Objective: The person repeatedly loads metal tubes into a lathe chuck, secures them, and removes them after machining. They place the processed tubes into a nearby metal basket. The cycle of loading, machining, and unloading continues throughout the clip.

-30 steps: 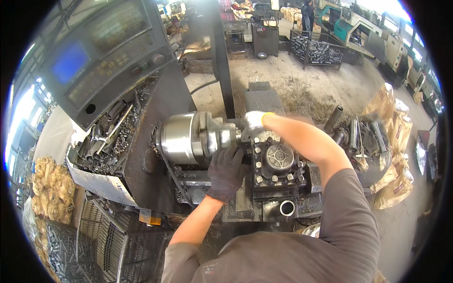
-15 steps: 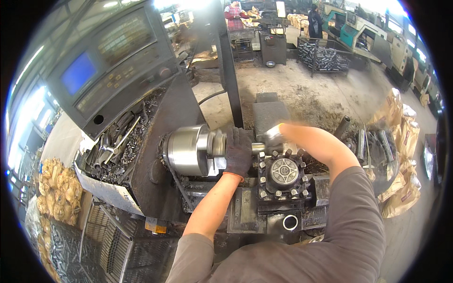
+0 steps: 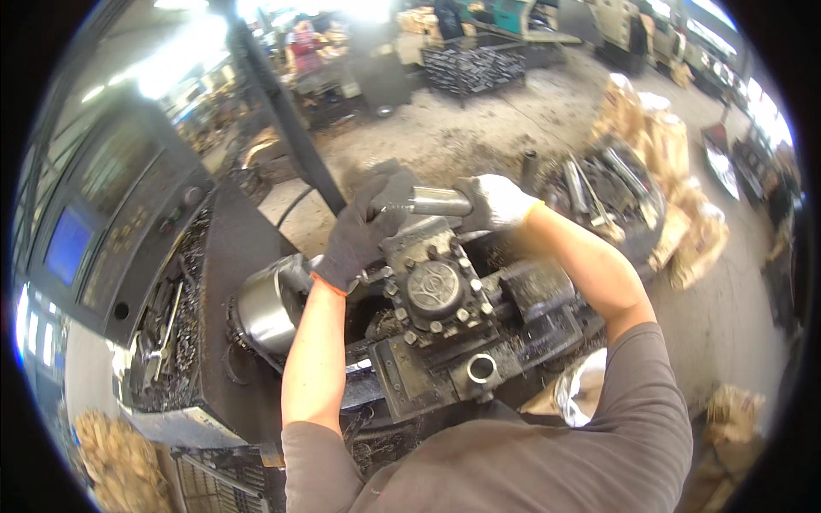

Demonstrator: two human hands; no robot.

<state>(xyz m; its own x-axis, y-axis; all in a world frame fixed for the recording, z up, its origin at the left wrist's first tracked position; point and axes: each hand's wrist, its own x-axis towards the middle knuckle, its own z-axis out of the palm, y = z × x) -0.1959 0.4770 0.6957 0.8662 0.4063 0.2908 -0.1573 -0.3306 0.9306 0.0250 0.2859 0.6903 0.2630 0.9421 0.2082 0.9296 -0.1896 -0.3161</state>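
Short, shiny, cylindrical metal bar (image 3: 440, 202) held roughly crosswise, above and just beyond the square dark-metal tool post with round star-embossed cap (image 3: 434, 289). Left hand in dark knit glove with orange cuff (image 3: 369, 224) at the bar's left end, fingers curled on it, their exact placement blurred. Right hand in white glove with yellow cuff (image 3: 498, 203) closed around the right end. Silver cylindrical chuck (image 3: 267, 311) left of the tool post, apart from the bar. Bulky brown paper sacks (image 3: 669, 144) off right.
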